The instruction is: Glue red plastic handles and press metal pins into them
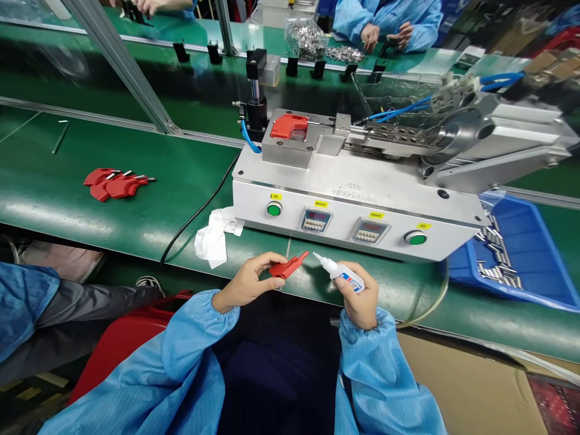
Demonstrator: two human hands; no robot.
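My left hand [247, 282] pinches a small red plastic part [288, 266], its narrow end pointing right. My right hand [360, 297] grips a small white glue bottle [339, 275] whose nozzle points left at the tip of the red part, a short gap between them. Both hands hover at the near edge of the green belt [136, 211], just in front of a silver press machine [353, 199]. Another red part [289, 126] sits in the machine's fixture on top.
A pile of finished red parts [115, 183] with metal pins lies on the belt at left. A white cloth [215, 238] and black cable [199, 211] lie beside the machine. A blue tray [521, 254] of metal pins stands at right. Other people in blue sleeves work across the line and at my left.
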